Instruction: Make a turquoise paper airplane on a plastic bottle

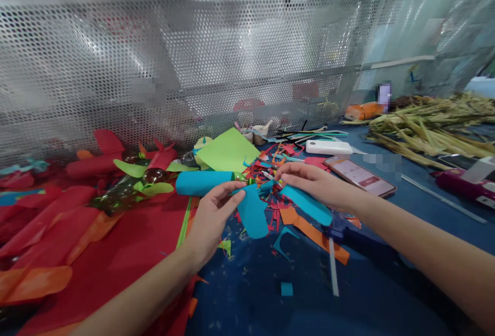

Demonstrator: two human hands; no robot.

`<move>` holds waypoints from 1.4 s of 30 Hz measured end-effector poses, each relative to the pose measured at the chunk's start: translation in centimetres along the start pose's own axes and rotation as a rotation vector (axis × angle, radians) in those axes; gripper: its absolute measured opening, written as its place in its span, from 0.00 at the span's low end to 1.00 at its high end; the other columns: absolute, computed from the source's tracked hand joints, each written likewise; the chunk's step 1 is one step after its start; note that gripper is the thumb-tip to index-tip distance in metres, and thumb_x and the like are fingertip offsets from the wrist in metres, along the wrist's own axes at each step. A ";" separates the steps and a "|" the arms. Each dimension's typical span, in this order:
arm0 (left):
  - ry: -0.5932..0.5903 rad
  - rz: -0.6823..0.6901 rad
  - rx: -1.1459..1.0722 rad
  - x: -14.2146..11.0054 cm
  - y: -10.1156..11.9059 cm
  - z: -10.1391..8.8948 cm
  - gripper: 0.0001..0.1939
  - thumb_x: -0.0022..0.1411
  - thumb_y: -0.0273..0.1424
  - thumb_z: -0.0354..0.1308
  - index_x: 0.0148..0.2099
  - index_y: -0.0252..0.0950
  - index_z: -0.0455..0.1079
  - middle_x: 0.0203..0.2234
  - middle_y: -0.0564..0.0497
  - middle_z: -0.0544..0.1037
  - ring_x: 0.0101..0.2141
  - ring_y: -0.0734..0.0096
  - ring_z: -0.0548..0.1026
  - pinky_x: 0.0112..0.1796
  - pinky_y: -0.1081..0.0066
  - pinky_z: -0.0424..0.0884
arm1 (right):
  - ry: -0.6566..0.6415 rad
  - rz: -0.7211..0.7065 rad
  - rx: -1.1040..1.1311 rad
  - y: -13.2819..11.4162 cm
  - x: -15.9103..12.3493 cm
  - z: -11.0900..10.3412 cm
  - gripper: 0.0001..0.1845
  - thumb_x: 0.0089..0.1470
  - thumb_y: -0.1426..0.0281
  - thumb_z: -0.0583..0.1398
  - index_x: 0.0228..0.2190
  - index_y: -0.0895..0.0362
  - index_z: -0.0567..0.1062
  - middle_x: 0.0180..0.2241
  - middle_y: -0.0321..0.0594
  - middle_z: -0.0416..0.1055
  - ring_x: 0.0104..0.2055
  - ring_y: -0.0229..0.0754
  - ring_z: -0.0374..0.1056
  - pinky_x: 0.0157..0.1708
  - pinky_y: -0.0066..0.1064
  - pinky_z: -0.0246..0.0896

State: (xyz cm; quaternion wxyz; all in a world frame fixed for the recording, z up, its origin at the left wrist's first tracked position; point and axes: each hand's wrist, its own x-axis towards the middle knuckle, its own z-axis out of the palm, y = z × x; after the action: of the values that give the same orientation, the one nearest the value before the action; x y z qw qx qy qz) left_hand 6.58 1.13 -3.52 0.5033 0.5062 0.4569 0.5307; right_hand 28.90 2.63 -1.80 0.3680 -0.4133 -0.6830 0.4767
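Thumb and fingers of my left hand [214,217] pinch the edge of a rounded blue paper cutout [253,215]. My right hand [311,181] has its fingertips closed at the inner end of a second blue blade shape [307,204]. A small blue strip [266,186] lies between the two blades; whether all are one joined piece, I cannot tell. Just behind my left fingers rests a blue paper-wrapped cylinder [203,183], with a green bottle neck [242,177] at its right end. Red, orange and blue paper scraps [276,217] are scattered beneath my hands.
Red sheets [139,253] and several paper-covered bottles [119,191] fill the left. A lime-green sheet [228,150] stands behind. To the right are a phone [361,175], a white device [328,147], a dark blue tool [359,238] and dry stalks [433,124]. Perforated metal [232,57] borders the back.
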 end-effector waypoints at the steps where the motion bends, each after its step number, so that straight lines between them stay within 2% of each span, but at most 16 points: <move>1: -0.012 0.000 0.015 -0.1 0.1 0.1 0.13 0.46 0.35 0.69 0.36 0.36 0.76 0.31 0.51 0.78 0.30 0.72 0.72 0.30 0.75 0.69 | -0.021 -0.018 0.003 0.2 -0.1 0.3 0.09 0.56 0.62 0.57 0.35 0.54 0.70 0.28 0.34 0.66 0.27 0.34 0.62 0.26 0.26 0.58; 6: -0.104 0.033 0.085 -0.6 0.3 0.5 0.09 0.48 0.35 0.67 0.34 0.40 0.77 0.26 0.55 0.78 0.26 0.75 0.71 0.28 0.78 0.69 | -0.057 -0.104 -0.073 0.7 -0.9 1.7 0.11 0.55 0.61 0.58 0.35 0.56 0.71 0.27 0.34 0.68 0.27 0.36 0.62 0.28 0.29 0.59; 11: -0.167 0.067 0.168 -1.2 0.5 0.5 0.07 0.48 0.32 0.67 0.33 0.41 0.78 0.26 0.54 0.80 0.26 0.75 0.73 0.28 0.79 0.70 | -0.075 -0.127 -0.062 0.4 -1.3 2.2 0.12 0.53 0.61 0.58 0.32 0.58 0.72 0.27 0.36 0.67 0.28 0.37 0.62 0.29 0.31 0.59; 18: -0.147 0.099 0.208 -1.6 0.6 0.9 0.06 0.46 0.31 0.67 0.31 0.40 0.79 0.29 0.51 0.82 0.31 0.64 0.78 0.32 0.72 0.74 | -0.073 -0.148 -0.100 0.6 -1.6 1.9 0.09 0.54 0.63 0.58 0.31 0.56 0.73 0.30 0.36 0.70 0.32 0.38 0.64 0.34 0.31 0.60; 23: -0.118 0.053 0.165 -1.3 0.3 1.1 0.09 0.45 0.32 0.69 0.33 0.41 0.79 0.32 0.49 0.82 0.35 0.63 0.78 0.35 0.73 0.74 | -0.041 -0.071 -0.074 0.9 -1.1 1.8 0.08 0.54 0.64 0.58 0.30 0.56 0.72 0.28 0.35 0.70 0.29 0.36 0.65 0.30 0.28 0.62; 27: -0.085 -0.038 0.123 -0.5 -0.5 0.7 0.12 0.45 0.34 0.69 0.35 0.39 0.79 0.33 0.48 0.82 0.35 0.63 0.77 0.36 0.71 0.73 | 0.082 -0.065 -0.258 2.0 -0.2 1.2 0.11 0.57 0.63 0.55 0.33 0.58 0.72 0.31 0.40 0.75 0.30 0.39 0.70 0.29 0.30 0.65; 29: -0.088 -0.111 0.103 -0.2 -0.8 0.5 0.15 0.45 0.36 0.69 0.37 0.38 0.78 0.33 0.48 0.82 0.35 0.64 0.77 0.37 0.69 0.73 | 0.090 -0.066 -0.343 2.5 0.1 0.9 0.11 0.57 0.65 0.55 0.35 0.58 0.74 0.33 0.42 0.76 0.32 0.41 0.72 0.31 0.31 0.67; 31: -0.100 -0.168 0.078 0.0 -0.9 0.4 0.18 0.45 0.37 0.69 0.40 0.38 0.78 0.35 0.47 0.82 0.36 0.63 0.77 0.38 0.69 0.72 | 0.083 -0.073 -0.421 2.5 0.3 0.5 0.09 0.56 0.68 0.56 0.36 0.57 0.75 0.37 0.42 0.77 0.38 0.43 0.73 0.37 0.33 0.67; 34: -0.102 -0.212 0.073 0.1 -1.0 0.4 0.20 0.44 0.38 0.69 0.41 0.37 0.78 0.34 0.47 0.81 0.36 0.64 0.77 0.37 0.70 0.72 | 0.125 -0.086 -0.567 1.6 -0.2 -0.4 0.11 0.55 0.71 0.56 0.39 0.56 0.75 0.45 0.44 0.75 0.48 0.47 0.69 0.48 0.37 0.61; 36: -0.082 -0.224 0.081 0.0 -1.2 0.4 0.19 0.44 0.37 0.70 0.40 0.37 0.78 0.33 0.48 0.81 0.35 0.67 0.76 0.35 0.73 0.71 | 0.161 -0.071 -0.657 0.6 -1.1 -1.4 0.10 0.54 0.71 0.57 0.38 0.57 0.76 0.44 0.47 0.75 0.46 0.50 0.69 0.46 0.39 0.61; 38: -0.054 -0.235 0.078 -0.1 -1.3 0.5 0.18 0.42 0.37 0.70 0.38 0.37 0.77 0.33 0.49 0.81 0.34 0.68 0.76 0.34 0.74 0.71 | 0.166 -0.026 -0.776 -0.3 -2.3 -2.6 0.08 0.54 0.69 0.57 0.33 0.57 0.76 0.35 0.47 0.76 0.37 0.51 0.71 0.38 0.39 0.62; 40: -0.039 -0.249 0.052 -0.1 -1.5 0.6 0.18 0.42 0.37 0.71 0.37 0.37 0.76 0.33 0.49 0.80 0.33 0.68 0.76 0.34 0.73 0.71 | 0.136 0.040 -0.938 -0.8 -3.4 -3.6 0.08 0.55 0.66 0.57 0.30 0.55 0.75 0.30 0.44 0.76 0.32 0.49 0.71 0.34 0.37 0.61; 42: -0.048 -0.260 0.027 -0.2 -1.8 0.7 0.18 0.42 0.37 0.70 0.37 0.36 0.76 0.33 0.49 0.79 0.32 0.68 0.76 0.34 0.72 0.72 | 0.102 0.103 -1.044 -0.9 -4.1 -4.2 0.07 0.55 0.67 0.57 0.29 0.54 0.74 0.29 0.42 0.76 0.32 0.48 0.71 0.32 0.36 0.61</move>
State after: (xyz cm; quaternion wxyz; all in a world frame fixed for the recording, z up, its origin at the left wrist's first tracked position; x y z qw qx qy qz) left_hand 7.37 1.06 -5.24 0.5720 0.4620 0.5136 0.4423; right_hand 34.05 0.18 -0.24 0.1216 -0.5974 -0.7896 0.0697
